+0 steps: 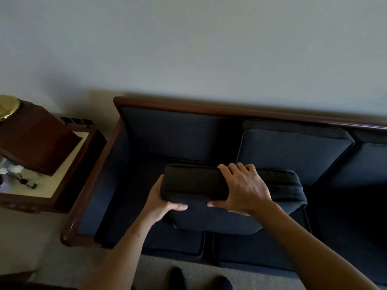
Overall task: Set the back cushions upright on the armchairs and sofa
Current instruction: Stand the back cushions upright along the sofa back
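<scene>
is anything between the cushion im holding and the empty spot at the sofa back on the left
Nothing visible. Both the left hand and right hand grip the cushion, and the bare backrest panel behind it is clear.

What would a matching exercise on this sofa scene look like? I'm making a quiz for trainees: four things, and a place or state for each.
Things:
1. held cushion
2. middle back cushion
3. side table
4. carpet

Places or states:
A. beside the sofa's armrest
B. upright against the sofa back
C. gripped by both hands
D. under the sofa

Pairs: 1-C, 2-B, 3-A, 4-D
</scene>
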A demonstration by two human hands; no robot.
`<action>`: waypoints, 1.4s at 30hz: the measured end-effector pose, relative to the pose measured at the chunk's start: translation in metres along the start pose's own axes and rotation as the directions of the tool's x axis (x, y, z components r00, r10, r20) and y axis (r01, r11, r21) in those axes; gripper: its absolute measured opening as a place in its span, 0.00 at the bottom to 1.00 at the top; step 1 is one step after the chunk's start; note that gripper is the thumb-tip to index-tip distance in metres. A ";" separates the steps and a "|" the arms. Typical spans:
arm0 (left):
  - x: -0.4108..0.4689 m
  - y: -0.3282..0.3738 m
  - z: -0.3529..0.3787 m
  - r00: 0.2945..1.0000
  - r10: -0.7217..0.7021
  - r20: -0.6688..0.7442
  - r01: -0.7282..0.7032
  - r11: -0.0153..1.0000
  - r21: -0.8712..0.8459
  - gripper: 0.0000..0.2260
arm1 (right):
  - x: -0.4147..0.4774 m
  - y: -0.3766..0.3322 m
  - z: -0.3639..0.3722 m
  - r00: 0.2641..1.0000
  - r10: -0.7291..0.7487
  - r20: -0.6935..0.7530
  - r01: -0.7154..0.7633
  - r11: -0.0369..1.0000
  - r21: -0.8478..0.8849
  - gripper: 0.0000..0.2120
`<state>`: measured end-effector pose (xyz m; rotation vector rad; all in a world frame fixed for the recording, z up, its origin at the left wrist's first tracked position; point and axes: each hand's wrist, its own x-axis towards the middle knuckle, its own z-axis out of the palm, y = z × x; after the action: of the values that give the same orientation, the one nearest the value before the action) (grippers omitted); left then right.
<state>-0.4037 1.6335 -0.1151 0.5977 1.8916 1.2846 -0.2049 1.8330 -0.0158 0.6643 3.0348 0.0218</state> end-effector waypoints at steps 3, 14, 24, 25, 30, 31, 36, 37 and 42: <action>-0.013 0.015 0.012 0.996 0.077 -0.054 -0.077 0.997 -0.004 0.36 | -0.014 0.016 -0.003 0.996 -0.008 -0.084 0.011 0.999 0.040 0.54; -0.031 0.169 0.060 0.877 0.457 0.148 -0.475 0.783 0.401 0.34 | -0.081 0.090 0.017 0.930 0.273 -0.246 -0.061 0.775 0.629 0.52; 0.012 0.094 0.176 0.849 0.357 0.389 -0.516 0.407 0.753 0.33 | -0.104 0.088 0.123 0.911 0.359 0.206 -0.267 0.129 0.955 0.57; 0.016 0.088 0.186 0.838 0.369 0.402 -0.534 0.400 0.745 0.37 | -0.104 0.091 0.125 0.884 0.417 0.213 -0.263 0.066 0.963 0.57; 0.030 0.061 0.196 0.854 0.274 0.442 -0.519 0.491 0.699 0.34 | -0.107 0.113 0.136 0.722 0.633 0.280 -0.330 -0.041 0.943 0.41; 0.031 0.049 0.189 0.866 0.261 0.426 -0.499 0.497 0.710 0.31 | -0.106 0.117 0.137 0.673 0.679 0.292 -0.376 -0.026 0.926 0.35; 0.033 -0.002 0.133 0.903 0.381 0.199 -0.334 0.333 0.882 0.30 | -0.082 0.119 0.141 0.625 0.733 0.267 -0.396 0.003 0.918 0.22; 0.033 -0.008 0.118 0.913 0.391 0.115 -0.263 0.348 0.900 0.30 | -0.078 0.117 0.144 0.611 0.747 0.262 -0.385 -0.009 0.923 0.23; 0.040 -0.023 0.045 0.919 0.285 -0.271 0.117 0.460 0.880 0.26 | -0.066 0.121 0.153 0.585 0.780 0.223 -0.352 -0.003 0.936 0.21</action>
<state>-0.3915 1.6791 -0.1583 1.0216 2.9010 0.3085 -0.0892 1.9163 -0.1640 2.1942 2.2861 -1.9906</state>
